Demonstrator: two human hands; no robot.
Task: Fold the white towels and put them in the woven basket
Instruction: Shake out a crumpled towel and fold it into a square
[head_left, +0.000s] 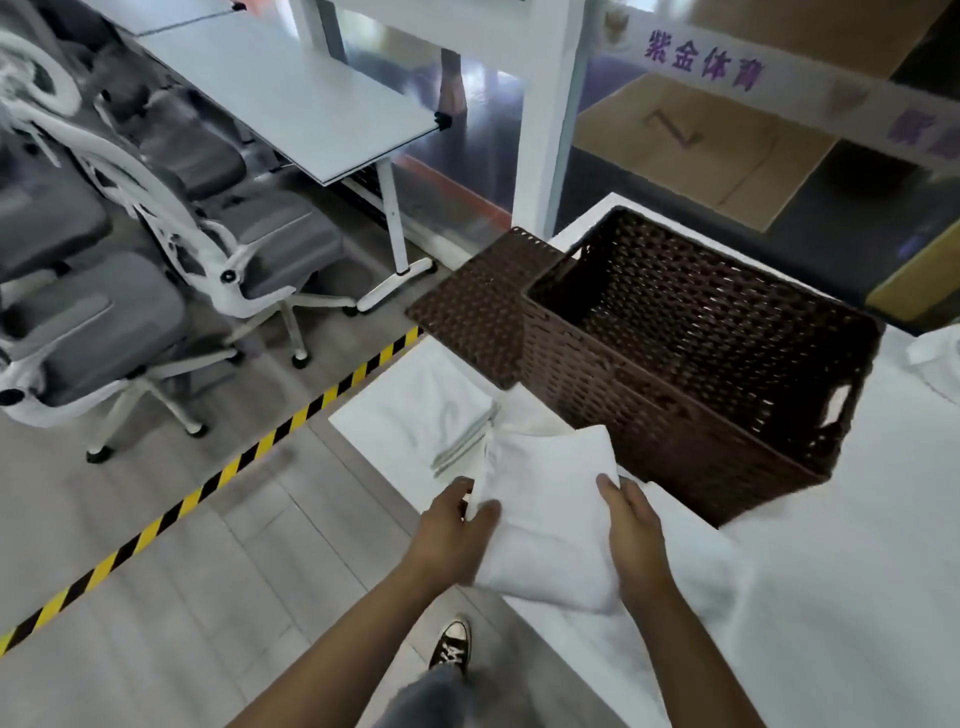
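A folded white towel (548, 512) hangs between both hands just above the white table's near-left edge. My left hand (451, 532) grips its left side and my right hand (635, 530) grips its right side. The dark brown woven basket (613, 374) stands open and looks empty, just beyond and right of the towel. Its brown lid (478, 306) lies flat to the basket's left. A stack of folded white towels (441, 415) rests on the table's left corner, beside the held towel.
The white table (831, 597) stretches right and toward me. More white cloth (935, 358) lies at the far right edge. Grey office chairs (156, 291) and a grey desk (291, 98) stand left, beyond yellow-black floor tape (218, 478). My shoe (453, 644) shows below.
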